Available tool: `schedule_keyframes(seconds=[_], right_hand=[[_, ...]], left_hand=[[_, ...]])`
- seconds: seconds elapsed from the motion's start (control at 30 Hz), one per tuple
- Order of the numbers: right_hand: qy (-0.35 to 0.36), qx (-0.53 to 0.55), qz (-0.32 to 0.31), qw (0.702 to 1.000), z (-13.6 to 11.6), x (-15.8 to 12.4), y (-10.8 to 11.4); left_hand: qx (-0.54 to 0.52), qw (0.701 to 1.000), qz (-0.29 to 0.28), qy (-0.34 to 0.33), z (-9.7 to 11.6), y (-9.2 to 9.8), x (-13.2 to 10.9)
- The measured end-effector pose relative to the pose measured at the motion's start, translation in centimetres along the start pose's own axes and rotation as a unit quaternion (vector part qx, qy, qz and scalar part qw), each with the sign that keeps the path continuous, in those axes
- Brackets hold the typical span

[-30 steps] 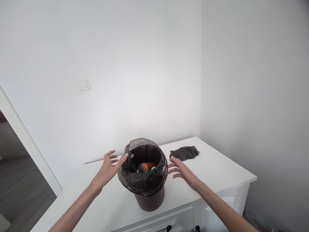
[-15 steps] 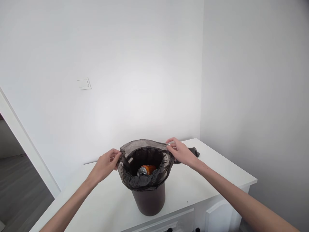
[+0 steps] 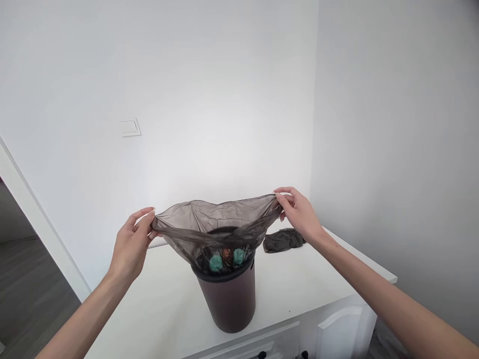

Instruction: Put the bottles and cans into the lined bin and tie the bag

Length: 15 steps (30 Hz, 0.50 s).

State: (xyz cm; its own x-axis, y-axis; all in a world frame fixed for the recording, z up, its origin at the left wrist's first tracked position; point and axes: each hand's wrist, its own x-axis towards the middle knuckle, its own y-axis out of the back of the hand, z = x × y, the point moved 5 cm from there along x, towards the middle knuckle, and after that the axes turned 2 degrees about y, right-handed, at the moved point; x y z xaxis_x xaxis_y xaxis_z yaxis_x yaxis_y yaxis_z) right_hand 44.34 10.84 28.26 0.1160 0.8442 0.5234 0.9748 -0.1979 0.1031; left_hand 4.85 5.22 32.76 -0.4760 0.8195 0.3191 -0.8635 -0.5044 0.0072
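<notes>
A thin, see-through black trash bag (image 3: 224, 217) is stretched wide above a dark brown trash can (image 3: 230, 304). My left hand (image 3: 130, 242) pinches the bag's left corner, and my right hand (image 3: 295, 209) pinches its right corner, held somewhat higher. The lower part of the bag is still inside the can, whose black rim (image 3: 220, 277) now shows bare at the front. Through the film I make out two green round shapes (image 3: 216, 263) and an orange thing (image 3: 227, 257) between them, blurred by the plastic.
The can stands on a white cabinet top (image 3: 295, 279) near its front edge. A folded black plastic bundle (image 3: 283, 240) lies to the right behind it. White walls meet in a corner behind; a light switch (image 3: 130, 127) is on the left wall.
Both hands have risen and moved apart, pulling the bag's edge up off the can's rim. The orange can, seen directly before, is now behind the film. Green shapes have come into view.
</notes>
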Motion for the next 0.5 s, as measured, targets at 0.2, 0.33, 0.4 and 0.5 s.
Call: schedule_keyframes(seconds=[0.2,0.33,0.4,0.5], right_hand=[[-0.047,0.032,0.009,0.998,1.6,-0.6,1.5],[-0.036,0.033,0.021,0.999,2.8,-3.0,3.0],[-0.047,0.037,0.022,0.998,3.9,-4.8,3.4],[-0.086,0.056,-0.003,0.995,6.1,-7.5,2.9]], left_hand=[[0.014,1.0,0.015,0.015,-2.0,2.4,-1.1],[0.149,0.988,0.028,0.016,-3.5,5.2,-3.7],[0.201,0.979,0.032,0.005,-4.0,6.4,-4.9],[0.172,0.984,0.053,0.006,-6.0,7.7,-6.3]])
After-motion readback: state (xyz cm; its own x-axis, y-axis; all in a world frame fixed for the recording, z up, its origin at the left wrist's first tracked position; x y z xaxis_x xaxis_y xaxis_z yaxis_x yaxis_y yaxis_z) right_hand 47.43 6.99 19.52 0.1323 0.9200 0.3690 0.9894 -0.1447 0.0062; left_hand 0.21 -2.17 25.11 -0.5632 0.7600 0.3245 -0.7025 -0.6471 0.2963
